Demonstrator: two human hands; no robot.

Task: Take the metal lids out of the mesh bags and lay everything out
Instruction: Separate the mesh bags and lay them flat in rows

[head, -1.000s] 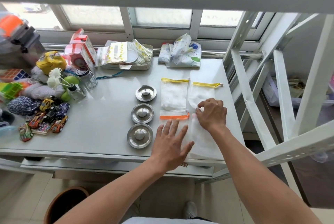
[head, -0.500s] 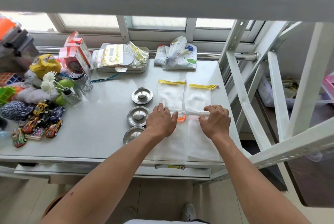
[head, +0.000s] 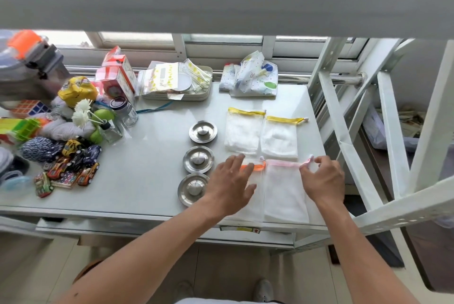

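Three round metal lids lie in a column on the grey table: the far lid, the middle lid and the near lid. To their right lie several flat white mesh bags: two yellow-trimmed bags at the back, an orange-trimmed bag and a pink-trimmed bag in front. My left hand rests flat with fingers spread on the orange-trimmed bag. My right hand pinches the pink bag's drawstring end at its top right corner.
Clutter fills the table's left side: toy cars, a glass jar, a yellow pouch, red boxes. A tray of packets and a printed cloth sit at the back. A white metal frame stands right of the table.
My left hand has flattened and spread over the orange-trimmed bag. My right hand has shifted right to the pink bag's corner, drawing its pink trim out straight.
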